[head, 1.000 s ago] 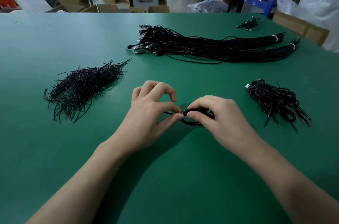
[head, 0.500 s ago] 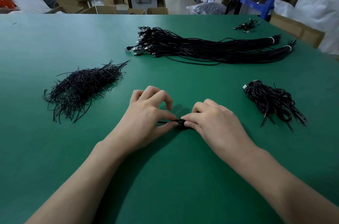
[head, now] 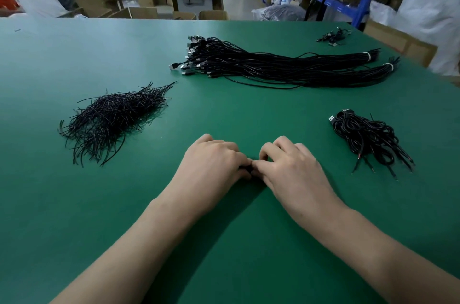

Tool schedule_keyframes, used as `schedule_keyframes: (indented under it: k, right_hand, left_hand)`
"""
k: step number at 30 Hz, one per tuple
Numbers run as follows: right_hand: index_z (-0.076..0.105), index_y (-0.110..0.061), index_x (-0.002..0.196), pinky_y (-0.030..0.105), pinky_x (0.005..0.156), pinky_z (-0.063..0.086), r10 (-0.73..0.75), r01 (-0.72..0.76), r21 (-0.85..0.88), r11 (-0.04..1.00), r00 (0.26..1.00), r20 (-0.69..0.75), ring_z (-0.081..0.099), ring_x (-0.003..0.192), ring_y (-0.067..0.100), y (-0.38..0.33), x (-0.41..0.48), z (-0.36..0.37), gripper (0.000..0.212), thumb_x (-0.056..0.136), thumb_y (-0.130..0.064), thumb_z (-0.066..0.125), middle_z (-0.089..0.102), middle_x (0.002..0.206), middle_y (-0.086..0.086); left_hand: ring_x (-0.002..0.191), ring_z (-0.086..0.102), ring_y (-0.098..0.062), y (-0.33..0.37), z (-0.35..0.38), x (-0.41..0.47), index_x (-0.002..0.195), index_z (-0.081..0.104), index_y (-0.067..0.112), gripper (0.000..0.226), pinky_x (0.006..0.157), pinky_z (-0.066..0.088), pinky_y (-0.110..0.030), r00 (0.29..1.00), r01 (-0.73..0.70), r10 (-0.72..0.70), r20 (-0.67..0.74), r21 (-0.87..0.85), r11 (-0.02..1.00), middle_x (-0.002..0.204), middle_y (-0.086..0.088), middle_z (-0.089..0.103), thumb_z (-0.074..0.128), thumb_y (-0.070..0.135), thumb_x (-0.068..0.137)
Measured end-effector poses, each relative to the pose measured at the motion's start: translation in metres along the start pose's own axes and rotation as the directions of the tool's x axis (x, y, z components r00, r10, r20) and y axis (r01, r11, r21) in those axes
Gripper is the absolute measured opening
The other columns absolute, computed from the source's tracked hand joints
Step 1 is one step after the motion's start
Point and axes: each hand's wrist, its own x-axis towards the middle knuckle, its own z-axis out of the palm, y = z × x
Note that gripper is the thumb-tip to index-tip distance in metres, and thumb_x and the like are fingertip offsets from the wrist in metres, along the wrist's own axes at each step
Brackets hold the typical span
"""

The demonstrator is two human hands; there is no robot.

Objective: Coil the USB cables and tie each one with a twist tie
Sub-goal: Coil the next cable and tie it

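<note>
Right hand (head: pixel 291 166) nearer left (head: pixel 211 163), cable (head: pixel 244 167) between

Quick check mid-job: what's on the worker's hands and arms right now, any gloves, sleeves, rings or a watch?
Nothing worn that shows. The left hand and right hand are bare, with no gloves and no rings visible. The left forearm and right forearm carry no sleeve, watch or band on the stretch in view. The upper arms are out of frame.
</note>
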Motion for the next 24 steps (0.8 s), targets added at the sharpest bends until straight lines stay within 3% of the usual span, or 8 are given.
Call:
schedule_keyframes:
  k: [2, 6, 12, 15, 17, 20, 22, 24]
  right_hand:
    - [0.074, -0.027, 0.106, 0.041, 0.076, 0.046, -0.012, 0.012, 0.015, 1.0, 0.999, 0.049, 0.056, 0.094, 0.025, 0.004, -0.003, -0.002, 0.037, 0.098, -0.034, 0.039, 0.061, 0.097, -0.001]
    - [0.062, -0.038, 0.134, 0.037, 0.088, 0.042, 0.018, -0.033, 0.118, 0.992, 0.992, 0.123, 0.051, 0.107, 0.018, 0.022, -0.007, -0.004, 0.036, 0.103, -0.041, 0.045, 0.056, 0.114, -0.007]
    - [0.071, -0.028, 0.125, 0.041, 0.071, 0.049, -0.032, 0.033, -0.033, 0.999, 0.998, 0.051, 0.061, 0.09, 0.027, 0.024, -0.011, -0.001, 0.031, 0.094, -0.031, 0.068, 0.065, 0.101, 0.002]
    - [0.067, -0.029, 0.13, 0.042, 0.072, 0.047, -0.101, 0.11, -0.153, 0.982, 0.993, 0.066, 0.06, 0.093, 0.027, 0.022, -0.009, -0.004, 0.034, 0.096, -0.028, 0.065, 0.064, 0.1, 0.001]
    - [0.06, -0.028, 0.137, 0.04, 0.075, 0.044, -0.127, 0.144, -0.194, 0.97, 0.987, 0.099, 0.057, 0.099, 0.027, 0.02, -0.009, -0.005, 0.042, 0.096, -0.021, 0.058, 0.062, 0.103, 0.001]
    - [0.053, -0.029, 0.143, 0.037, 0.075, 0.039, -0.129, 0.153, -0.232, 0.961, 0.985, 0.115, 0.054, 0.102, 0.025, 0.017, -0.009, -0.009, 0.056, 0.093, -0.015, 0.033, 0.059, 0.103, 0.0]
    - [0.046, -0.029, 0.148, 0.037, 0.076, 0.035, -0.125, 0.152, -0.222, 0.963, 0.984, 0.13, 0.051, 0.107, 0.026, 0.017, -0.008, -0.008, 0.058, 0.096, -0.014, 0.024, 0.056, 0.108, 0.001]
    - [0.042, -0.033, 0.149, 0.036, 0.079, 0.032, -0.093, 0.116, -0.153, 0.981, 0.984, 0.151, 0.047, 0.111, 0.026, 0.019, -0.005, -0.008, 0.046, 0.106, -0.023, 0.033, 0.053, 0.114, 0.001]
  left_hand:
    - [0.093, 0.06, -0.01, 0.003, -0.002, 0.001, 0.116, 0.069, 0.041, 0.028, 0.087, 0.036, -0.026, 1.0, 0.012, -0.012, -0.002, -0.033, 0.999, 0.101, 0.01, 0.067, 0.046, 0.048, 0.102]
    - [0.097, 0.06, -0.01, 0.002, 0.0, 0.001, 0.119, 0.07, 0.04, 0.029, 0.087, 0.034, -0.023, 0.999, 0.036, -0.036, 0.006, -0.042, 0.998, 0.108, 0.011, 0.067, 0.048, 0.049, 0.102]
    - [0.104, 0.057, -0.007, 0.003, 0.001, 0.003, 0.115, 0.069, 0.042, 0.031, 0.085, 0.035, -0.026, 0.999, 0.032, -0.032, 0.007, 0.041, 0.999, 0.105, 0.014, 0.064, 0.047, 0.057, 0.099]
    - [0.103, 0.056, -0.009, 0.006, -0.002, 0.005, 0.114, 0.068, 0.039, 0.033, 0.081, 0.034, -0.027, 0.999, 0.014, -0.018, 0.035, 0.109, 0.994, 0.104, 0.013, 0.063, 0.045, 0.057, 0.1]
    - [0.094, 0.06, -0.013, 0.011, -0.003, 0.005, 0.101, 0.071, 0.034, 0.032, 0.077, 0.039, -0.029, 0.999, -0.028, 0.021, 0.039, 0.175, 0.984, 0.095, 0.011, 0.065, 0.047, 0.054, 0.101]
    - [0.065, 0.059, -0.015, 0.022, -0.006, 0.006, 0.065, 0.068, 0.029, 0.029, 0.06, 0.038, -0.029, 0.997, -0.078, 0.071, 0.037, 0.258, 0.963, 0.066, 0.009, 0.06, 0.069, 0.043, 0.09]
    - [0.07, 0.058, -0.013, 0.024, -0.005, 0.005, 0.072, 0.072, 0.032, 0.023, 0.061, 0.037, -0.028, 1.0, -0.011, 0.011, 0.002, 0.156, 0.988, 0.071, 0.008, 0.061, 0.067, 0.043, 0.092]
    - [0.082, 0.058, -0.009, 0.017, -0.005, 0.004, 0.094, 0.077, 0.043, 0.014, 0.067, 0.042, -0.029, 0.992, 0.124, -0.122, 0.024, -0.102, 0.987, 0.086, 0.01, 0.064, 0.064, 0.047, 0.093]
